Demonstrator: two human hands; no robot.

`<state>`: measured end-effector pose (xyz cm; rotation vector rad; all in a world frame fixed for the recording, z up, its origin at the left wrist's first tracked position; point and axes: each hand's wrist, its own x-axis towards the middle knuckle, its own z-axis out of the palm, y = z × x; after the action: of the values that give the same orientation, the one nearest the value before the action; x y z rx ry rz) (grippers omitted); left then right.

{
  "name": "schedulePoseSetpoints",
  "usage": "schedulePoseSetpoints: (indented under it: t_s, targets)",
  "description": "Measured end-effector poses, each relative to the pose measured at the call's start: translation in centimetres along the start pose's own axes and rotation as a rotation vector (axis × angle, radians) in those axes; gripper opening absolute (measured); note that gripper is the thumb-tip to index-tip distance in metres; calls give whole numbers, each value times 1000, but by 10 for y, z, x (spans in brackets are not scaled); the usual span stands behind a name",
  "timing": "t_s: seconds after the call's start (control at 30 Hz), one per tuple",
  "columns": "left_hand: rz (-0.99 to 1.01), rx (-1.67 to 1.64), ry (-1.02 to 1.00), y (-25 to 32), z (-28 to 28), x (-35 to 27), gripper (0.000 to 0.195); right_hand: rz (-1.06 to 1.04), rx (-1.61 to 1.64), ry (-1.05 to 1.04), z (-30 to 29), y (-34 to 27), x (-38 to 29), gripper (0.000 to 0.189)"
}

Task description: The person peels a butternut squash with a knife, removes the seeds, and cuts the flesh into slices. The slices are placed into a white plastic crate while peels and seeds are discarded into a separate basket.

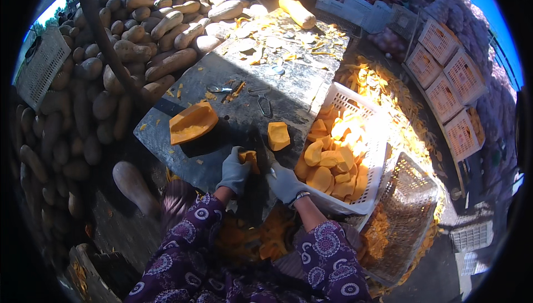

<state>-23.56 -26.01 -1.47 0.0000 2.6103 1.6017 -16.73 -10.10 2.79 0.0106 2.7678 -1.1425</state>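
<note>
On the dark, worn tabletop [175,90], my gloved left hand [234,171] holds a peeled orange squash piece [249,160]. My gloved right hand [285,182] is closed on the handle of a knife; its dark blade [261,153] stands beside that piece, hard to make out in shadow. Another squash chunk [278,136] lies just beyond my right hand. Farther left sits a hollowed squash half [193,123], its cavity facing me. A metal Y-shaped peeler [264,102] and a second small tool [218,89] rest farther back among peel scraps.
At the right, a white plastic crate [370,178] holds cut squash, beside a second crate [410,219] with orange scraps. Whole squashes [170,63] are heaped at the left. A peeled squash [297,11] lies at the table's far end, near a seated person. Stacked crates [443,90] stand far right.
</note>
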Motion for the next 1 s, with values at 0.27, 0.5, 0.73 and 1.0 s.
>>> schedulePoseSetpoints:
  t_s: [0.27,0.5,0.73,1.0]
  targets:
    - [-26,-210,-78,-28,13,10,48,63,64,130,-29,-15,0,40]
    - [-22,23,-426,35,17,39,88,75,313,560,-96,2,-35,55]
    - [229,116,-573,38,94,85,95,117,613,663,-119,-3,-50,68]
    - [484,-72,-412,65,180,83,72,159,724,697,-123,-7,-38,69]
